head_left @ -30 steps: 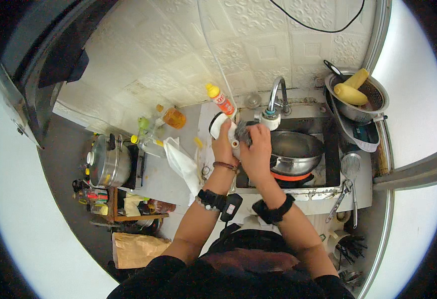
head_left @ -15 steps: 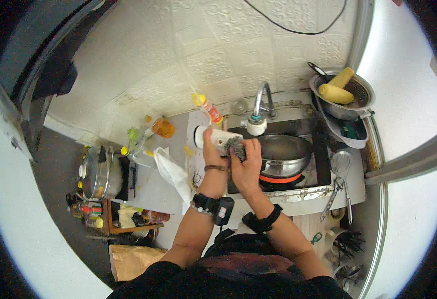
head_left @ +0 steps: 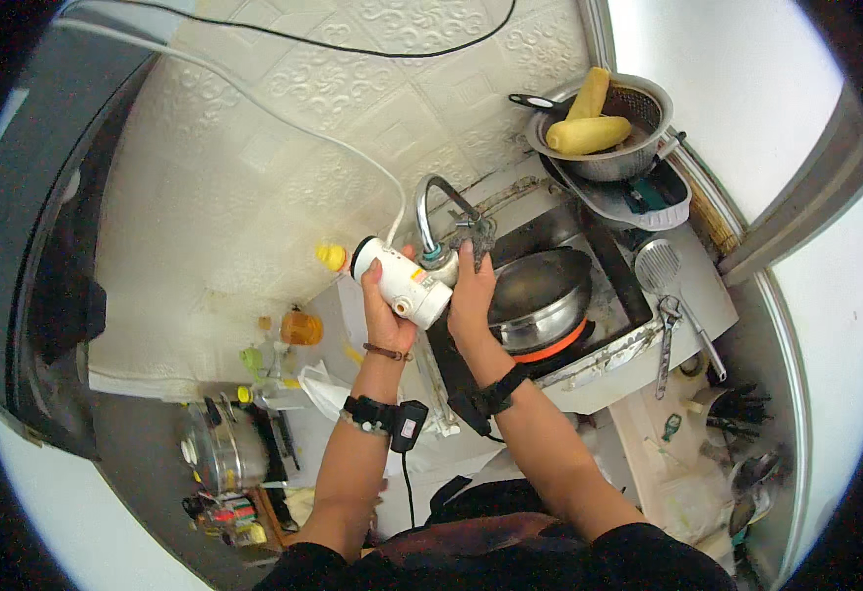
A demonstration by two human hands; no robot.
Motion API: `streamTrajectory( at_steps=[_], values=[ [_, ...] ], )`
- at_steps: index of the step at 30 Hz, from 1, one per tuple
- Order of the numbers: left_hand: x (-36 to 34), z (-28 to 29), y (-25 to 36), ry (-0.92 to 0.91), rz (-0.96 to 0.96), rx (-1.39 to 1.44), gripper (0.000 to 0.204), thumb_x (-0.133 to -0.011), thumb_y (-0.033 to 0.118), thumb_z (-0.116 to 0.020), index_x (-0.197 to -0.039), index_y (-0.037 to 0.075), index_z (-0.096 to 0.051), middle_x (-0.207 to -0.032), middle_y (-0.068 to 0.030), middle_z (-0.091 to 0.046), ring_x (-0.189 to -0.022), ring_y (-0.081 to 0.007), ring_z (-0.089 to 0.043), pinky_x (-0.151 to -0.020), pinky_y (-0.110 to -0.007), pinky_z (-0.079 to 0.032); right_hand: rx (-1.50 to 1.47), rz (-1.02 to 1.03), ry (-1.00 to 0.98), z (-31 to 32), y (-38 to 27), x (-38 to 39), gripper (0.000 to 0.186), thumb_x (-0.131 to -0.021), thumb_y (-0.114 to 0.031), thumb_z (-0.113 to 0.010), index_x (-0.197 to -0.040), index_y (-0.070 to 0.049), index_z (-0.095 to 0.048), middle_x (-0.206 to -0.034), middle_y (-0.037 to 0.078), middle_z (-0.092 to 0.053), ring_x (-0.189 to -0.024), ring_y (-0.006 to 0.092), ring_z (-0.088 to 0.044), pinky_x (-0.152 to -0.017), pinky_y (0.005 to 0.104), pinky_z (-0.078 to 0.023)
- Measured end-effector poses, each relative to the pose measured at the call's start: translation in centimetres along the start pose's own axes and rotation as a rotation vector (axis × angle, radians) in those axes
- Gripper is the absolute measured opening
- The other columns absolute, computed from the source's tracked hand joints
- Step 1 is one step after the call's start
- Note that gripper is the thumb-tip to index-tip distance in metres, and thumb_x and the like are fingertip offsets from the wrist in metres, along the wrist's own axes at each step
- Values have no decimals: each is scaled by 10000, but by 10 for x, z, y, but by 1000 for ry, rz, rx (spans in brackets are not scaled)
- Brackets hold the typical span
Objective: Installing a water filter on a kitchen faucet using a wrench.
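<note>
My left hand (head_left: 389, 320) is wrapped round a white cylindrical device (head_left: 404, 286) with a black end, a small round port and a white cord (head_left: 392, 187) running up from it. Its lower end is beside my right wrist. In my right hand (head_left: 473, 295) the fingers grip a grey steel wool scrubber (head_left: 479, 236), held up against the side of the chrome faucet (head_left: 423, 202). A white fitting (head_left: 439, 264) sits at the faucet, partly hidden by my hand. Below and right, a steel pan (head_left: 540, 310) rests in the dark-rimmed sink (head_left: 638, 305), over something orange (head_left: 549, 345).
At the back right, a metal colander (head_left: 638, 158) with peeled yellow pieces (head_left: 589, 136) stands on a grey-white basin (head_left: 668, 212). A slotted turner (head_left: 660, 266) and an adjustable wrench (head_left: 666, 345) lie right of the sink. A lidded pot (head_left: 229, 448) and bottles stand at the left.
My view has turned. My right hand has taken the scrubber off the white device and up to the faucet, while the left still holds the device, now tilted the other way.
</note>
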State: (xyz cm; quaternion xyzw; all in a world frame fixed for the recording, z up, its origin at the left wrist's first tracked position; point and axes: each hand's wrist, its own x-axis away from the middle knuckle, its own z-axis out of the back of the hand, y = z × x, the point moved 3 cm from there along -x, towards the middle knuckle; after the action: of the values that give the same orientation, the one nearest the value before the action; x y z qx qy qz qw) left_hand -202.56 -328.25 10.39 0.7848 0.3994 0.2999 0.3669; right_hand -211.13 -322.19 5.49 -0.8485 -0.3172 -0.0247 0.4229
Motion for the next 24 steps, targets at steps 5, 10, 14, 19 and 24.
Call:
streamTrajectory(
  at_steps=[5, 10, 14, 19, 24],
  values=[
    [9, 3, 3, -37, 59, 35, 558, -845, 417, -523, -1264, 69, -400, -1204, -153, -539, -1079, -261, -534, -910, -387, -442, 161, 385, -92, 18, -1, 36, 222, -874, -36, -513, -1086, -1, -570, -1090, 113, -568, -968, 198, -539, -884, 294, -404],
    [-4, -7, 8, -127, 62, -66, 560, -847, 409, -528, -1264, 61, -395, -1220, -170, -527, -1048, -256, -546, -890, -377, -454, 276, 465, -142, 4, -14, -5, 176, -848, -2, -532, -1015, 24, -580, -1070, 115, -538, -943, 177, -528, -813, 277, -418],
    [1, 3, 5, -152, 86, -48, 583, -846, 414, -522, -1287, 64, -369, -1240, -170, -513, -1080, -265, -527, -921, -388, -433, -161, 79, -65, 7, 2, 7, 138, -878, -45, -532, -980, 33, -583, -1047, 104, -567, -866, 109, -523, -735, 246, -428],
    [7, -1, 5, -208, 113, -67, 615, -848, 424, -513, -1314, 62, -339, -1264, -175, -494, -1130, -276, -496, -964, -395, -399, 181, 396, -102, 7, 3, -1, 135, -879, -59, -533, -978, -13, -611, -1019, 85, -600, -922, 146, -538, -814, 285, -436],
    [6, -2, 5, -237, 114, -33, 608, -858, 445, -477, -1315, 71, -336, -1305, -190, -455, -1135, -281, -493, -963, -389, -403, -916, -334, -99, 1, 22, 4, 252, -944, -167, -462, -1145, -20, -501, -1149, 90, -543, -1042, 238, -534, -902, 385, -437]
  ],
)
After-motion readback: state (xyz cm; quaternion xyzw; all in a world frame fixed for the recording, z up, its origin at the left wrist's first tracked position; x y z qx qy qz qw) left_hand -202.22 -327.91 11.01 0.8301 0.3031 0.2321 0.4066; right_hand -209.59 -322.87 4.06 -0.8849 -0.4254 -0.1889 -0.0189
